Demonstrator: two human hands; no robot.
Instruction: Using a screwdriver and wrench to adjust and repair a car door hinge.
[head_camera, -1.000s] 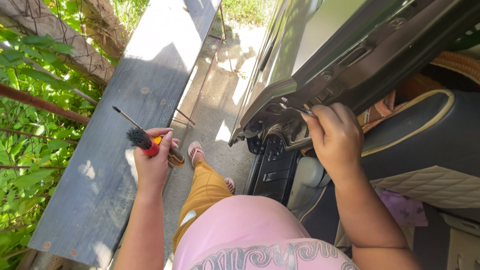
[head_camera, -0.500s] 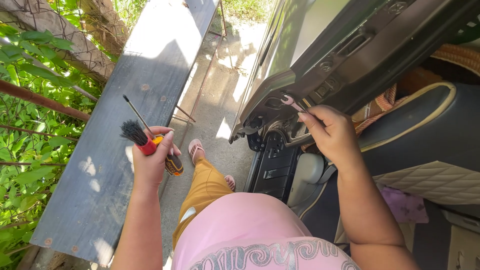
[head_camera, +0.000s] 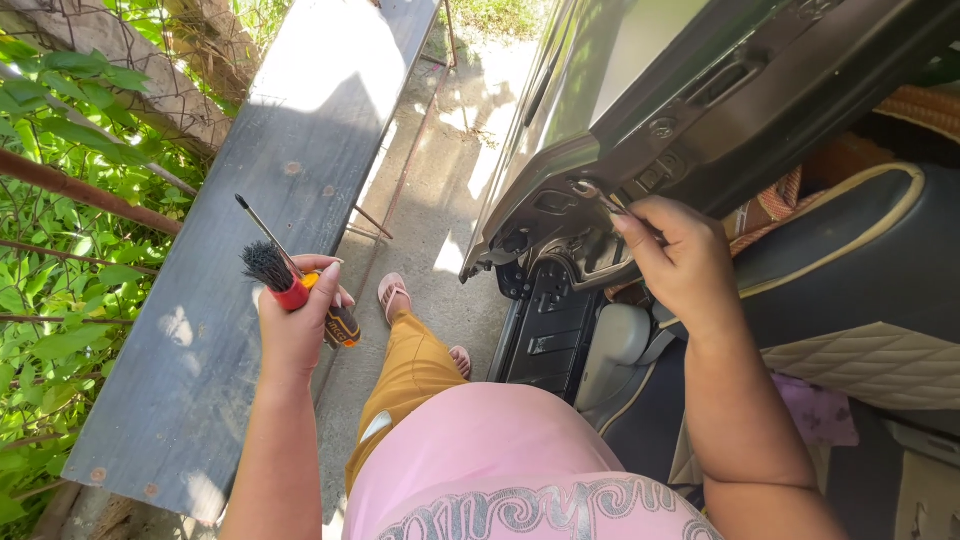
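- At the lower left of the frame, the left hand (head_camera: 298, 325) is closed around two tools held together: a brush (head_camera: 272, 272) with black bristles and a red collar, and a screwdriver (head_camera: 300, 275) with an orange and black handle.
- The brush bristles are pointed to the upper left, and the thin screwdriver shaft is seen running past them in the same direction; the handle end shows just right of the fingers.
- Behind this hand, a grey plank (head_camera: 250, 200) is laid from the bottom left up to the top centre, with green leaves (head_camera: 60, 250) to its left.
- At centre right, the right hand (head_camera: 678, 262) is raised to the inner edge of an open car door (head_camera: 640, 120).
- Its fingertips are pinched on a small metal part (head_camera: 590, 192) at the door's fittings; what the part is cannot be told.
- A dark seat (head_camera: 850, 290) with pale trim is seen at the right of the frame.
- Below the door, concrete ground (head_camera: 440, 200) and a sandalled foot (head_camera: 392, 294) are shown.
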